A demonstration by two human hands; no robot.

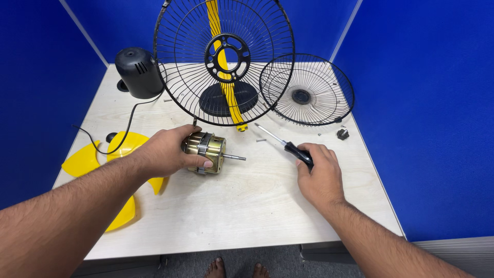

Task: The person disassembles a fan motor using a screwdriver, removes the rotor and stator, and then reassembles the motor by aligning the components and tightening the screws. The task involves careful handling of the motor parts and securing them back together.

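Observation:
My left hand grips a brass-coloured fan motor lying on the pale wooden table, its steel shaft pointing right. My right hand is closed on the black handle of a screwdriver, whose metal shaft points up-left toward the motor. A small screw lies on the table between the two hands.
A black wire fan guard stands upright at the back on a black base with a yellow stem. A second guard lies flat to its right. A black motor cover sits back left. Yellow fan blades lie left. Blue walls enclose the table.

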